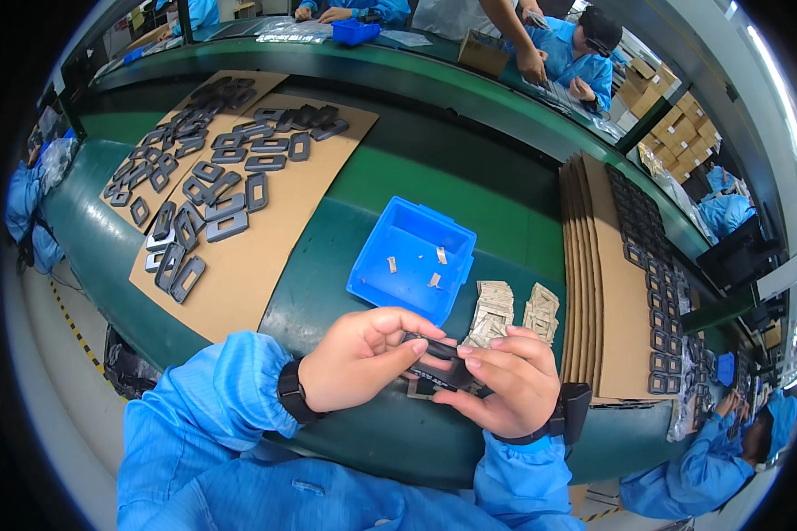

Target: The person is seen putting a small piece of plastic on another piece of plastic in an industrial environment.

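Between my two hands is a black plastic frame (437, 378) with a window-like opening, tilted and partly covered by fingers. My left hand (363, 354) grips its left end, thumb and fingers closed on it. On the other side my right hand (515, 372) pinches the right end. Just beyond, a blue bin (397, 288) holds a few small tan scraps. Stacked near my right hand are small cream-coloured pieces (494, 310), with a second stack (541, 311) beside them.
At the left, many dark frames (226, 205) lie scattered on cardboard sheets (305, 190). Upright layered cardboard (584, 292) stands to the right, next to rows of similar frames (655, 292). The green bench (328, 265) runs underneath. Co-workers in blue sit across the line and at far right.
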Tool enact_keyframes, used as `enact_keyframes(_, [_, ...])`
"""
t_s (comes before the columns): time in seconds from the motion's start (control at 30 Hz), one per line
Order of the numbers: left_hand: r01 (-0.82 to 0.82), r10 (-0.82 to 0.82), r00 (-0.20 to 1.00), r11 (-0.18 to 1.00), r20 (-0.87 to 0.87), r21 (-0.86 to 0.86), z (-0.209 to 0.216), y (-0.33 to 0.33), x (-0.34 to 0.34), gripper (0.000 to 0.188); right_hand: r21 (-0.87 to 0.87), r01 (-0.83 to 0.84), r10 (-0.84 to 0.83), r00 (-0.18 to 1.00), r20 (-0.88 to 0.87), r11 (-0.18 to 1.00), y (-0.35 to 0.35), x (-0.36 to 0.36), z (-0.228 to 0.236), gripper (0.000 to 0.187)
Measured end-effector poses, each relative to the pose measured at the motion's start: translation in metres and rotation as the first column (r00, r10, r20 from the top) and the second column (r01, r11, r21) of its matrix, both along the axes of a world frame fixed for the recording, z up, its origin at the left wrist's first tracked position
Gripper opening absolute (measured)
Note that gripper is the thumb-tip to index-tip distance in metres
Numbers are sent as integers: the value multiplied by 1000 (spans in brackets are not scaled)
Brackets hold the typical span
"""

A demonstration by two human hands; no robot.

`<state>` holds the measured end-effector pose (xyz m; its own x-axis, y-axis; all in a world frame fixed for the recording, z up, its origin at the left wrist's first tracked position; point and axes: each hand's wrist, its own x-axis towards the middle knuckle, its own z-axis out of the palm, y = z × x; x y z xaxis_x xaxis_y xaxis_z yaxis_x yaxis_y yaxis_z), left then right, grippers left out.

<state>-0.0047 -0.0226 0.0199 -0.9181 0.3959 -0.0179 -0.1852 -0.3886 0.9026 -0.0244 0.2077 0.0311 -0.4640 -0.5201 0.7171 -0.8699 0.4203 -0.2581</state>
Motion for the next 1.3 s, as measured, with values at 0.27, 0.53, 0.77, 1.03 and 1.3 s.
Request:
enact_keyframes(0.27, [21,-21,999,1000,24,-22,7,-4,-3,22,-48,-59,58,998,-22,997,-4,0,3,60])
enact_keyframes(0.53, [56,-56,998,998,19,24,5,-9,-7,20,-66,-71,67,995,-68,995,-8,-1,4,53])
enact_keyframes(0.77, [14,-14,1000,1000,-11,15,5,-4,-6,20,-35,-43,41,998,-44,998,-7,-2,4,61])
enact_keyframes(1.03, [40,-40,999,999,-23,11,3,-5,-3,24,-69,-52,53,999,13,996,-7,-2,6,56])
enact_keyframes(1.3, [47,-47,998,999,-44,13,2,-8,-5,22,-65,-81,78,996,-43,995,-9,-2,6,55])
